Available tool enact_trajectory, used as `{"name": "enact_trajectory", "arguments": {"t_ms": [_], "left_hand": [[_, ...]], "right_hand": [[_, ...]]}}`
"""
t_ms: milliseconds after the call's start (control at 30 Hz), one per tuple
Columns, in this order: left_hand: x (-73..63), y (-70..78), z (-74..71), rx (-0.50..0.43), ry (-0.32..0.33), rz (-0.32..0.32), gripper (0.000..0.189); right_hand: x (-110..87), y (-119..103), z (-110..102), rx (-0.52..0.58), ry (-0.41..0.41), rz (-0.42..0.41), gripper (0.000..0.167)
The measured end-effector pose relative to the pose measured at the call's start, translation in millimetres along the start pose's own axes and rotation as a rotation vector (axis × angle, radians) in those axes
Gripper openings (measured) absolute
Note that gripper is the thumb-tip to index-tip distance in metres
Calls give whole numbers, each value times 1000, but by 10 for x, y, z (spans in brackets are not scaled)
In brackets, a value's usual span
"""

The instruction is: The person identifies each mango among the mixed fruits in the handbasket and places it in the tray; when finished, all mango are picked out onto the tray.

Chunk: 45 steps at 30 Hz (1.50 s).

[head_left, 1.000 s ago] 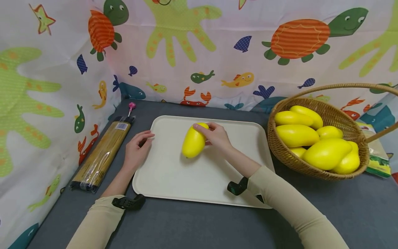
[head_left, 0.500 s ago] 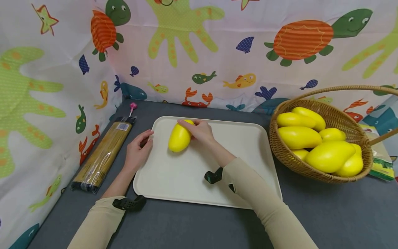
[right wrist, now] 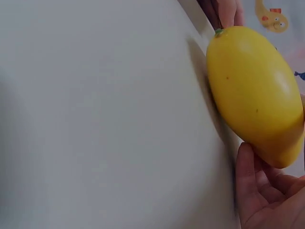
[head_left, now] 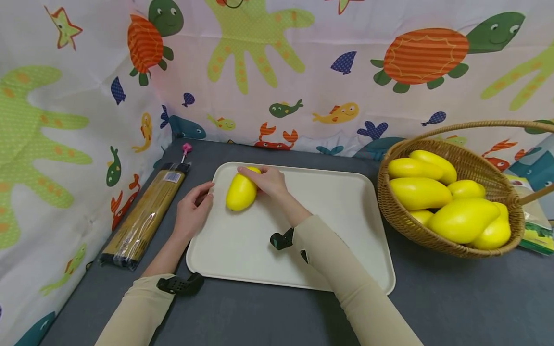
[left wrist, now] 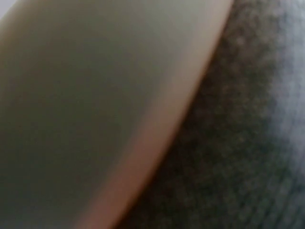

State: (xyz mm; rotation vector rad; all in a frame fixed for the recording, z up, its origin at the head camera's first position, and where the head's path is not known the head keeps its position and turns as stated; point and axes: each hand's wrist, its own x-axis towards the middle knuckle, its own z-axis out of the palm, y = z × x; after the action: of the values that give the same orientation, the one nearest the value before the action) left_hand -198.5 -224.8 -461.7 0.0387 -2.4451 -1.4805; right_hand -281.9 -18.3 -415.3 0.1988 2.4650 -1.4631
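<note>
In my right hand is a yellow mango, gripped at its far end between thumb and fingers. It is held low over the left part of a cream tray. The right wrist view shows the mango with a small green stem tip, its shadow on the tray close beside it, and fingers curled about its other end. My left hand rests at the tray's left rim, fingers loosely bent and fingertips right at the edge. The left wrist view is too blurred to add detail.
A wicker basket with a tall handle holds several yellow mangoes at the right. Behind it leans a green and yellow packet. Left of the tray lie a clear pack of thin wooden sticks and a pink-topped stick. A patterned cloth hangs behind.
My right hand has carried the mango leftward across the tray, from its middle towards the left rim. The left hand has stayed at the rim.
</note>
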Motion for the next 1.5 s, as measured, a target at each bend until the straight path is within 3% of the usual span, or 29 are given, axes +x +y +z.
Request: {"name": "enact_trajectory", "arguments": {"t_ms": [567,1500], "left_hand": [[14,1,7,10,-5,-8,32],[1,-14,-4,5,5,-2,32]], "right_hand": [[124,43,41,-112,38,7,65],[-41,102,-3,92,16,-61,68]]}}
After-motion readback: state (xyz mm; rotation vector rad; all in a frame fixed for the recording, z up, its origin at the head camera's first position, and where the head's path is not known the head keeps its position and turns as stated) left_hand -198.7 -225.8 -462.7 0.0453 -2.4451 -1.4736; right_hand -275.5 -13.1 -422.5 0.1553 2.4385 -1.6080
